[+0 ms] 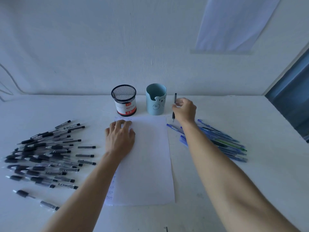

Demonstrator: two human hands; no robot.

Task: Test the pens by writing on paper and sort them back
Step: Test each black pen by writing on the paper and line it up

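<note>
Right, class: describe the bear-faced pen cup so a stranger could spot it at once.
On the white table, find the sheet of paper at its middle. Two cups stand just beyond its far edge. Take the pale blue cup on the right: solid-walled, with a bear face, unlike the black mesh cup to its left.

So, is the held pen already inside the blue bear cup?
No, the right hand holds the black pen upright beside the blue bear cup.

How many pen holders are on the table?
2. The black mesh pen holder stands beyond the paper's far edge; the light blue bear-face pen holder stands right of it, beside the right hand gripping a black pen. None seems hidden.
</note>
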